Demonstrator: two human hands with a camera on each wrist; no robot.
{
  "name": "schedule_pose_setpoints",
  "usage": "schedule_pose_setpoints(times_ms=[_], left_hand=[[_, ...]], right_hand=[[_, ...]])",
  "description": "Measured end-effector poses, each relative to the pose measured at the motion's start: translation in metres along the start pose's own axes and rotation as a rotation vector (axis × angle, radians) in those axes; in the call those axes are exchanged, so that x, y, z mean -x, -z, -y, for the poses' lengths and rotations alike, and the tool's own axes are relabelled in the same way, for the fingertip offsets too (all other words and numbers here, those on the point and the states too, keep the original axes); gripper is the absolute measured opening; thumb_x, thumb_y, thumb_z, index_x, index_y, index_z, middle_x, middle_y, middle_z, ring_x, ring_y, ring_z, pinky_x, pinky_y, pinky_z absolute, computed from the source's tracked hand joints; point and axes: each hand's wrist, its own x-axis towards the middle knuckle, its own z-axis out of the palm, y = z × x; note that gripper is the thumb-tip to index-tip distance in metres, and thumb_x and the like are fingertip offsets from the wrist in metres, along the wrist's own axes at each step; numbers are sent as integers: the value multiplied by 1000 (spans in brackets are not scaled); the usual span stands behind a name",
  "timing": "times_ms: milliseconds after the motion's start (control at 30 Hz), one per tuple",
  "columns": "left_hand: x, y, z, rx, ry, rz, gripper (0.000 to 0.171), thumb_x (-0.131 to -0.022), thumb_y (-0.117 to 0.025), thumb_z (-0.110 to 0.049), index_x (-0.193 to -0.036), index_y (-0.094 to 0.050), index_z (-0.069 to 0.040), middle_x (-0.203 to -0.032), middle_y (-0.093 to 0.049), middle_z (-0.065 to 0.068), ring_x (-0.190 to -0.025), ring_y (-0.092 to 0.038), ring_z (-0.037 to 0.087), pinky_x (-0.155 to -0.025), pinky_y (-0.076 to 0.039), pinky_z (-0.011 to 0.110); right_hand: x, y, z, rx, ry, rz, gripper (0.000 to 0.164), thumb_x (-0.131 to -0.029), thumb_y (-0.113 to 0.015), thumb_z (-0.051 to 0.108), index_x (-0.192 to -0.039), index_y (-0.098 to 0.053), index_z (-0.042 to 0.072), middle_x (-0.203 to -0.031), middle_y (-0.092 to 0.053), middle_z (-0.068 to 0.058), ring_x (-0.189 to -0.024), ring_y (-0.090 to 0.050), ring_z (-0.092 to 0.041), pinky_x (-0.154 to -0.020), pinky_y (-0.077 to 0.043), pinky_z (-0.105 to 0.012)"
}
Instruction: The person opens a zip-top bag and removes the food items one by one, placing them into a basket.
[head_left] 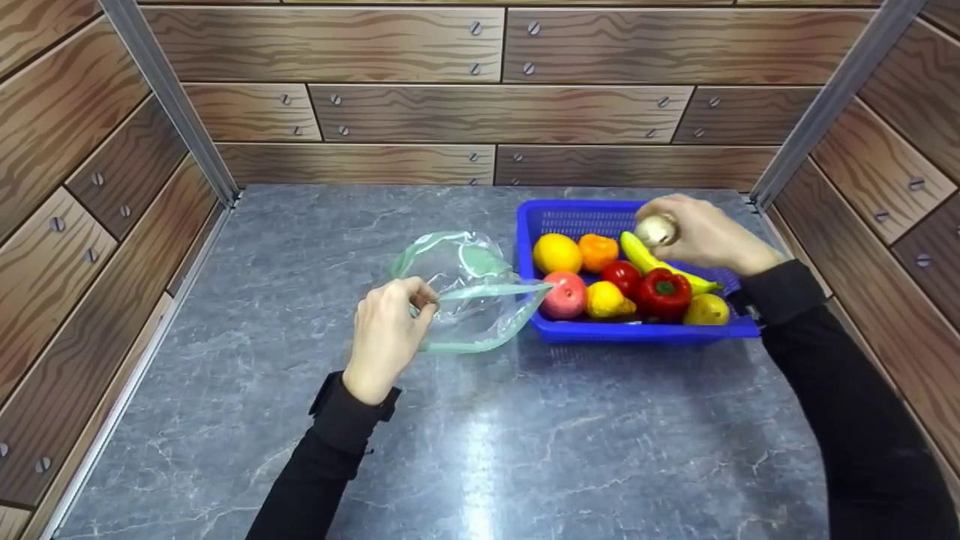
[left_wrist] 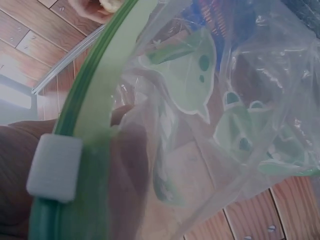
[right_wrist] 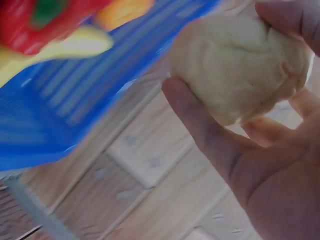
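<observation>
My left hand [head_left: 382,330] pinches the rim of a clear zip bag [head_left: 480,347] with green edges, thumb against fingers. The bag's mouth gapes toward the basket. In the left wrist view a white slider [left_wrist: 55,167] sits on the green zip strip, close to the thumb. Over the back right of a blue basket [head_left: 645,331], my right hand [head_left: 709,234] holds a cream-coloured round mushroom-like thing [right_wrist: 235,65] between thumb and fingers. Its surface looks lumpy, with a small dark spot showing in the head view. Just below that hand lies a banana [head_left: 637,252].
Inside the basket also lie an orange [head_left: 557,253], a mandarin [head_left: 598,253], a pink-red fruit [head_left: 564,295], a tomato [head_left: 619,277], a red pepper [head_left: 666,294] and yellow fruits [head_left: 706,309]. Wood-patterned walls [head_left: 405,45] enclose the grey marbled table [head_left: 300,247] on three sides.
</observation>
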Motion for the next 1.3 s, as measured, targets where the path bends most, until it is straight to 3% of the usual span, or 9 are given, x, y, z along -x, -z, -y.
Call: schedule_pose_setpoints(times_ms=[233, 433, 567, 800, 1033, 1300], left_hand=[[6, -4, 7, -11, 1, -3, 6, -83, -74, -9, -83, -73, -15, -75, -71, 2, -57, -59, 13, -49, -42, 25], [8, -5, 10, -20, 11, -7, 6, -83, -74, -8, -83, -73, -14, -76, -71, 2, -60, -61, 15, -52, -46, 29], [9, -6, 10, -21, 7, -18, 6, -83, -75, -8, -82, -73, -14, -75, -71, 2, -59, -61, 14, -52, -45, 28], [9, -8, 10, -24, -15, -37, 7, -83, -74, -8, -80, -72, -14, -74, -70, 2, -56, -58, 14, -50, -42, 27], [8, -11, 13, -34, -16, -34, 6, -83, -74, -9, -80, -72, -13, -73, -69, 2, -56, -57, 14, -50, -42, 27], [12, -16, 21, -91, 32, -31, 9, -81, -75, -5, -79, -70, -13, -73, -68, 1, -58, -60, 18, -51, -47, 32]], right_hand=[[-11, -14, -55, 79, -127, 43, 52, -74, -75, 8, -123, -59, 2, -118, -59, -29, -102, -57, -44, -80, -45, -52], [-14, -26, -78, 101, -168, 95, 52, -75, -72, 10, -124, -58, -1, -111, -62, -31, -99, -57, -46, -81, -46, -56], [-10, -31, -87, 108, -184, 121, 47, -79, -70, 7, -123, -58, -5, -116, -60, -35, -105, -55, -53, -87, -44, -61], [0, -35, -98, 109, -257, 112, 36, -76, -63, -5, -113, -65, -6, -112, -63, -35, -101, -58, -52, -81, -48, -57], [4, -35, -99, 90, -267, 111, 35, -78, -64, 0, -113, -65, -5, -109, -65, -33, -100, -60, -48, -81, -48, -55], [12, -25, -76, -11, -224, -10, 31, -88, -66, 8, -117, -65, -2, -118, -65, -29, -103, -63, -46, -85, -50, -58]])
